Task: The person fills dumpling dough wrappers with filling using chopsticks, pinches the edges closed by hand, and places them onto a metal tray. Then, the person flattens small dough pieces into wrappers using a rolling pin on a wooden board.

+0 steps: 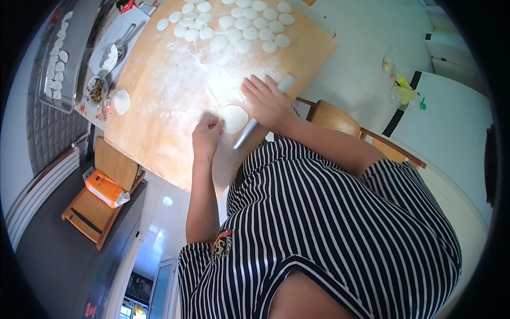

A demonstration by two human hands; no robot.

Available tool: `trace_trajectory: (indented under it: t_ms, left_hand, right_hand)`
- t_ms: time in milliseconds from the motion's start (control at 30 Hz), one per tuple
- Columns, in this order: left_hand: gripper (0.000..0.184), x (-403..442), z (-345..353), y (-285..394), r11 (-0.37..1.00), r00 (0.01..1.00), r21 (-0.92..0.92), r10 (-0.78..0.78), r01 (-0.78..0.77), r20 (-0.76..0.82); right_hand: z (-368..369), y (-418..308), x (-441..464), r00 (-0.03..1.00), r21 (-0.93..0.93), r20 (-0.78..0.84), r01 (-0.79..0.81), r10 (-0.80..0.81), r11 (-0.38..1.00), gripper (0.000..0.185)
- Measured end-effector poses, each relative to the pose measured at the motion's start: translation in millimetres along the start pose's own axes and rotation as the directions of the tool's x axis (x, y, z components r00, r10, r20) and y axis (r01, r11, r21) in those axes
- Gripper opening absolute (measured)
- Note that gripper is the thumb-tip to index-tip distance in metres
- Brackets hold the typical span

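Pale wood, dusted white with flour (186, 72), makes up the worktop (146, 135) in the head view. The dough disc (234, 119) being worked lies flat on it, close to the edge along the person's body and on the way to the nearest corner. The left hand (206, 137) pinches the rim of this disc between thumb and fingertips. The right hand (268, 105) is spread, fingers extended, its palm resting over the rolling pin (245, 136), which slants just beside the disc, parallel to that same edge; some blur hides exactly how firmly it presses.

As for progress, the disc looks thin and nearly round, so I judge its rolling well advanced. One finished-looking sheet (121, 102) sits alone at the opposite edge, near the left corner. Much more seems left: a crowd of small dough rounds (242, 24), thicker and narrower than the disc, covers the far end of the worktop, many touching one another, and these appear not yet rolled out.

Beyond the edge where the lone sheet lies, a metal tray (74, 40) carries rows of pale pieces (59, 67) that look like filled, folded dough, apparently the completed share. Between tray and worktop stands a bowl (104, 97) with chopped filling (95, 89), a good part of it apparently unused.
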State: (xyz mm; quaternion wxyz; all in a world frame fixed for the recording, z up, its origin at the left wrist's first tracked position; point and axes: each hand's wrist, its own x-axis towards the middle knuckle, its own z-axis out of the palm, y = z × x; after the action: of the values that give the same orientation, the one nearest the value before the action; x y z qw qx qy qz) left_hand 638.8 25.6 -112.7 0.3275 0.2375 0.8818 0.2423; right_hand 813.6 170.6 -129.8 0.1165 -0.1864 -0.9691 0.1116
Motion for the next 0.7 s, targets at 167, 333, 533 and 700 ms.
trace_trajectory:
  t_ms: [167,333,533,700]
  left_hand:
    - [0.026,19,0,13,0.979,0.991,0.153,0.134,-0.135,0.015]
    - [0.02,2,-5,4,0.991,0.989,0.085,0.109,-0.1,-0.101]
    - [0.031,6,-11,-15,0.985,0.978,-0.116,-0.105,0.128,0.18]
    - [0.032,16,-10,-1,0.949,0.991,0.287,0.129,-0.131,0.025]
  right_hand:
    - [9,-17,76,0.995,-0.023,-0.1,0.008,-0.01,1.0,0.058]
    - [1,-9,19,0.999,-0.027,-0.039,0.011,-0.012,1.0,0.055]
    - [2,-11,38,0.999,-0.025,-0.027,0.016,-0.016,1.0,0.058]
    - [10,-20,73,0.984,0.04,-0.18,0.016,-0.008,0.999,0.054]
